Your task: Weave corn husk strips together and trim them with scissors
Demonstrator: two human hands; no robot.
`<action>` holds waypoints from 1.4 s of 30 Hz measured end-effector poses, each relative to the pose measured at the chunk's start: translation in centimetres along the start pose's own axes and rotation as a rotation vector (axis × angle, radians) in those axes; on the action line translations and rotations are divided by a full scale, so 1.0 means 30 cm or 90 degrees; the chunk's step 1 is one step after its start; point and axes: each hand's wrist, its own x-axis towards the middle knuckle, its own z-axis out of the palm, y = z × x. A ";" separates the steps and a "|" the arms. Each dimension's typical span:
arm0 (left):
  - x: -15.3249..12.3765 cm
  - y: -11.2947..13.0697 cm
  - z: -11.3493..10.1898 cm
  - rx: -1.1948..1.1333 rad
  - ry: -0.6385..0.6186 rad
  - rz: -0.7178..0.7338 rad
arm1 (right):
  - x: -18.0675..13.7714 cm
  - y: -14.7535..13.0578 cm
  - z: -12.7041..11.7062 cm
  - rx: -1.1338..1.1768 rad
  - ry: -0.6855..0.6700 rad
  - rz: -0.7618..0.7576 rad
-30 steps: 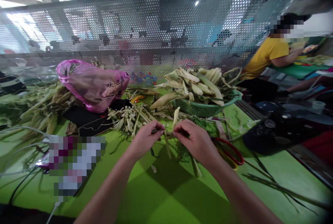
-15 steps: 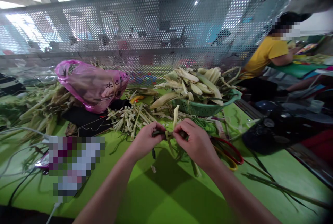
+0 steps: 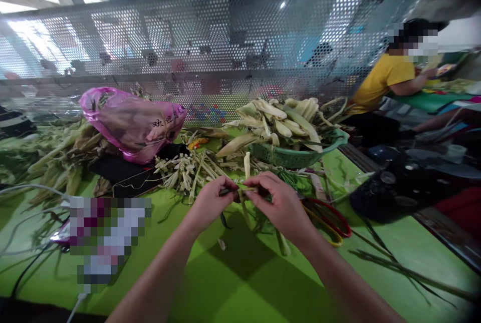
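Observation:
Both my hands meet over the green table, working on one pale strip of corn husk (image 3: pixel 247 165) that sticks up between them. My left hand (image 3: pixel 212 200) is closed in a pinch on its lower part, and a dark leaf-like bit hangs beneath the fingers. From the other side my right hand (image 3: pixel 278 200) pinches the same strip, thumb against forefinger. Green strands (image 3: pixel 246 213) dangle below the fingertips. The fingers partly hide where the strip is folded or crossed. Just right of my right hand lie scissors (image 3: pixel 330 220) with red and yellow handles.
A green basket (image 3: pixel 296 156) heaped with corn husks stands behind my hands. Cut pieces (image 3: pixel 184 170) lie scattered left of it, near a pink plastic bag (image 3: pixel 131 122). Cables and a blurred-out item lie at left. A perforated screen (image 3: pixel 210 52) rises behind; a person (image 3: pixel 391 75) in yellow sits at right.
My right hand has shifted slightly left, nearer my left hand. The upright husk strip has moved left with it. At right, the person in yellow has raised a hand.

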 end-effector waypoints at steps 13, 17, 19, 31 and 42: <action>-0.004 -0.015 0.034 -0.045 0.017 -0.001 | -0.013 0.006 0.037 0.037 0.059 0.007; -0.003 -0.006 0.036 -0.076 0.096 -0.001 | -0.009 0.000 0.025 0.099 0.119 0.075; -0.003 -0.001 0.039 -0.067 0.124 0.018 | -0.009 -0.001 0.032 0.161 0.074 0.131; -0.011 0.013 0.022 0.118 0.140 0.186 | 0.000 0.002 0.053 0.250 0.018 0.161; -0.029 0.048 -0.026 0.222 0.021 0.109 | 0.010 0.033 0.020 0.261 0.111 0.184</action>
